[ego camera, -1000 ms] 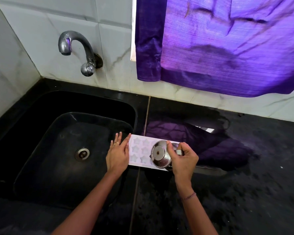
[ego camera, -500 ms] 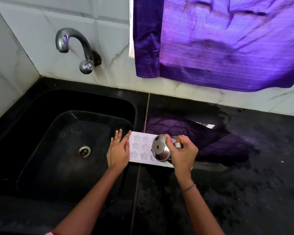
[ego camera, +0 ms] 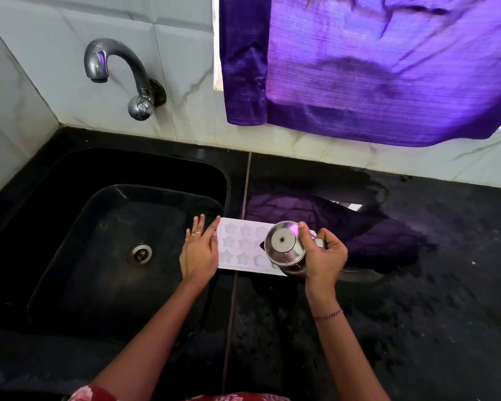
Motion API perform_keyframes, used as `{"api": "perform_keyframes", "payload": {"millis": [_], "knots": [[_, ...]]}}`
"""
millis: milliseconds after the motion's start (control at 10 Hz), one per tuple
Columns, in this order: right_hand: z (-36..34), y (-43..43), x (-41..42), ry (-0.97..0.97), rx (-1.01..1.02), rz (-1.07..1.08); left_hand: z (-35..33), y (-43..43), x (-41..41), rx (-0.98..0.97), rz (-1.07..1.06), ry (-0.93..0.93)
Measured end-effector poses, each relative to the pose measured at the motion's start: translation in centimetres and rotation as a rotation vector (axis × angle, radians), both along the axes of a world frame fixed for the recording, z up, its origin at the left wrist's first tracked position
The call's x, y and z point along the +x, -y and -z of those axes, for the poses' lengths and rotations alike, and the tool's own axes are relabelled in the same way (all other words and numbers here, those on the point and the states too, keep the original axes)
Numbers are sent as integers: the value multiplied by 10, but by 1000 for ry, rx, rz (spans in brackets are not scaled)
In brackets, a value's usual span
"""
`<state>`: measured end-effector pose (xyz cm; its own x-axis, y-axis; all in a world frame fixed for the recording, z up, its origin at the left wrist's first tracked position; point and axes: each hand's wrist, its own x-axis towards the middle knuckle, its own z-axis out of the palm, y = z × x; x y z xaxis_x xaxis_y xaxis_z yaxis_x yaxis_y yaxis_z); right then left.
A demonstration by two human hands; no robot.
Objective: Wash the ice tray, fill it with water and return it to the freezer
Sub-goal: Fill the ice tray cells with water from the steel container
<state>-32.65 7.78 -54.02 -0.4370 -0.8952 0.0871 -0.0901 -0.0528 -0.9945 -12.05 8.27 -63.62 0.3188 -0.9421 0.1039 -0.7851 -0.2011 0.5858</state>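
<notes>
The white ice tray (ego camera: 237, 244) lies on the black counter (ego camera: 417, 314), at the 3 o'clock rim of the sink (ego camera: 113, 215). One steel jug (ego camera: 284, 247), tilted, covers the tray's right end. The star cups there are hidden; three rows show. The right hand (ego camera: 326, 256) curls its fingers round the jug. The left hand (ego camera: 198, 254) lies flat, fingers straight, against the tray's 9 o'clock end. Around it: one tap (ego camera: 119, 70) at 11 o'clock, one drain (ego camera: 139, 253) at 9, one purple curtain (ego camera: 373, 68) at 1.

White marbled wall tiles (ego camera: 55, 91); purple curtain (ego camera: 388, 68); black stone counter (ego camera: 417, 328); black sink (ego camera: 78, 270); chrome tap (ego camera: 136, 68)
</notes>
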Motion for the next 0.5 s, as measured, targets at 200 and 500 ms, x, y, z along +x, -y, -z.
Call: {"api": "perform_keyframes", "payload": {"millis": [200, 500], "knots": [[5, -8, -9, -33, 0, 13, 1, 0, 1, -1, 6, 5], [6, -11, -13, -243, -92, -31, 0, 0, 0, 6, 3, 15]]}}
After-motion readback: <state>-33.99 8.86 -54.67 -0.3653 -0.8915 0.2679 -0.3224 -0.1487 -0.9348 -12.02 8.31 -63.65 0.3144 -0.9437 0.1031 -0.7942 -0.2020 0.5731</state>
